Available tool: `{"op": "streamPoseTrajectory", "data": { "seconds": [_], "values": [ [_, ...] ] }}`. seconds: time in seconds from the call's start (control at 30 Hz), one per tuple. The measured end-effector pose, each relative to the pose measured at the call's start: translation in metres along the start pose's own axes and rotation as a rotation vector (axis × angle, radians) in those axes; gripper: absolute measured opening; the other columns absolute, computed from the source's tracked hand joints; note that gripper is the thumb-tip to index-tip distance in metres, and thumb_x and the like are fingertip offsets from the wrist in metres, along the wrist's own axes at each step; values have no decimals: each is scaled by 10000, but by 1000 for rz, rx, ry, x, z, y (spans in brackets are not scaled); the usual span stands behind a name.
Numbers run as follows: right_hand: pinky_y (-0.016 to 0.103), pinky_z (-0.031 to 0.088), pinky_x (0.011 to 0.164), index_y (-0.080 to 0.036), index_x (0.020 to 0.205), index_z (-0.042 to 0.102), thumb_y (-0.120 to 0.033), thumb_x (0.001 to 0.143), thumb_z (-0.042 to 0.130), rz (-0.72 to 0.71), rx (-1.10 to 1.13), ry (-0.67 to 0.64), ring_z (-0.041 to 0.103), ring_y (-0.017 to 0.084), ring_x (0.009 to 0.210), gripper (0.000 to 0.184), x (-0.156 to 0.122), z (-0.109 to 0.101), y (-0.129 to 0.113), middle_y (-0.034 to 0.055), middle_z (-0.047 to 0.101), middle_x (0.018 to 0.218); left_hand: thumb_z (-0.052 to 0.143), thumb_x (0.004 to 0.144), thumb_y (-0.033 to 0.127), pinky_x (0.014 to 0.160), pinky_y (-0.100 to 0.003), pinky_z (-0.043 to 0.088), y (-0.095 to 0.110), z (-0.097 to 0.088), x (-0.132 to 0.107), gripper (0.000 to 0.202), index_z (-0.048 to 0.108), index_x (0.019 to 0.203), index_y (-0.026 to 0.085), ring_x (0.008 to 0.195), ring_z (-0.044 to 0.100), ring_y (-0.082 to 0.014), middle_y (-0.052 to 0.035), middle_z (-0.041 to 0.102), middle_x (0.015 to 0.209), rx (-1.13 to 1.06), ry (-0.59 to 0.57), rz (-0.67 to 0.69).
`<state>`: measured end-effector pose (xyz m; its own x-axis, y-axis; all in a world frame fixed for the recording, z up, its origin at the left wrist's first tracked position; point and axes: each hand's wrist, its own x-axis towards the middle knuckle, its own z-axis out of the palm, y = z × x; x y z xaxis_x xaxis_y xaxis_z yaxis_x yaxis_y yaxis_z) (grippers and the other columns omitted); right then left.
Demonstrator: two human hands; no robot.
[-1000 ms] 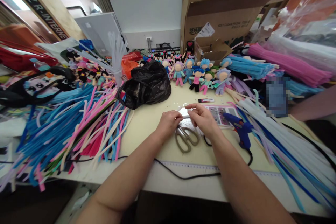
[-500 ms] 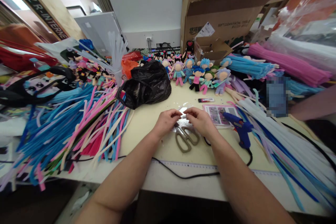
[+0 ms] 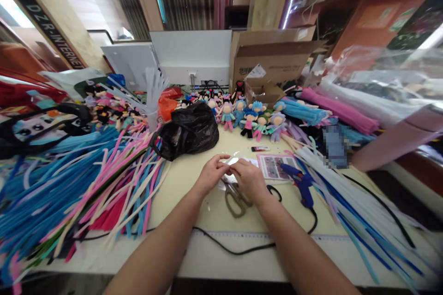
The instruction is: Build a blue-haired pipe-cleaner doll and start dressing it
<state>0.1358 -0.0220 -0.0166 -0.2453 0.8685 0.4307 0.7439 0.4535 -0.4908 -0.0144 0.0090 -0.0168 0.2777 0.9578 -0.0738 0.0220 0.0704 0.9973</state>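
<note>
My left hand (image 3: pixel 211 175) and my right hand (image 3: pixel 249 179) meet over the middle of the cream table (image 3: pixel 194 203), fingers pinched on a small clear plastic piece (image 3: pixel 232 162) held between them. Grey-handled scissors (image 3: pixel 235 196) lie on the table just below both hands. A blue glue gun (image 3: pixel 299 179) rests to the right of my right hand, its black cord (image 3: pixel 242 249) running along the table's front. A printed pink card (image 3: pixel 273 166) lies beside the glue gun.
Heaps of blue, pink and white pipe cleaners (image 3: pixel 86 184) cover the left; white and blue ones (image 3: pixel 356 207) the right. A black plastic bag (image 3: pixel 188 131) sits behind my hands. Small dolls (image 3: pixel 249 117) line the back before a cardboard box (image 3: pixel 273 62). Another person's forearm (image 3: pixel 398 140) reaches in at right.
The camera has tilted up, so the table sits lower in view. My hands have drawn closer together, both now pinching the clear piece above the scissors.
</note>
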Motion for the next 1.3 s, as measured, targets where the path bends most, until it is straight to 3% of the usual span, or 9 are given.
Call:
{"op": "streamPoseTrajectory", "data": {
  "seconds": [0.17,0.37,0.53,0.67,0.83,1.0,1.17,1.3],
  "values": [
    [267,368,640,-201,750,575,-194,897,467,25,-77,20,550,166,726,183,10,-15,-26,44,592,798,669,694,293,618,-234,430,4,-5,0,433,572,1078,118,607,619,-125,-4,671,647,-138,-12,1],
    [291,345,656,-212,754,502,-232,917,325,2,-121,330,493,188,702,242,72,-73,-36,60,548,742,591,747,341,585,-240,421,1,-7,1,367,578,1031,108,566,581,-121,-40,686,662,-115,76,70],
    [295,319,612,-214,642,535,-335,908,386,229,-289,354,508,196,632,328,146,-124,-5,49,578,636,539,782,328,582,-238,424,-1,-13,3,300,602,991,122,548,538,-114,-12,651,624,-42,178,134],
    [316,387,664,-202,657,619,-374,852,510,352,-382,431,582,237,727,282,197,-147,39,85,659,708,530,799,353,569,-234,418,-4,-24,7,300,610,983,130,550,525,-112,-5,637,623,-6,252,121],
    [377,448,776,-202,813,690,-270,748,631,487,-363,503,612,269,885,111,250,-152,94,111,696,929,548,799,363,580,-234,428,-11,-32,13,307,613,995,136,563,524,-111,-1,633,630,23,301,63],
    [373,450,890,-174,993,689,-128,691,642,516,-278,366,617,249,987,310,273,-140,131,103,692,1027,556,787,338,587,-235,433,-17,-34,15,292,614,990,136,572,525,-110,-1,635,638,26,313,15],
    [394,466,879,-169,842,717,-131,737,567,568,-196,438,633,266,967,187,270,-131,131,114,705,929,552,790,343,598,-237,436,-19,-34,17,281,626,968,138,585,536,-113,-4,638,646,37,308,30],
    [328,512,702,-150,694,680,-88,713,569,632,119,482,651,198,717,128,262,-131,109,67,657,655,549,787,339,585,-235,431,-19,-34,17,272,631,949,136,575,534,-113,-5,634,635,41,308,46]
  ]
}}
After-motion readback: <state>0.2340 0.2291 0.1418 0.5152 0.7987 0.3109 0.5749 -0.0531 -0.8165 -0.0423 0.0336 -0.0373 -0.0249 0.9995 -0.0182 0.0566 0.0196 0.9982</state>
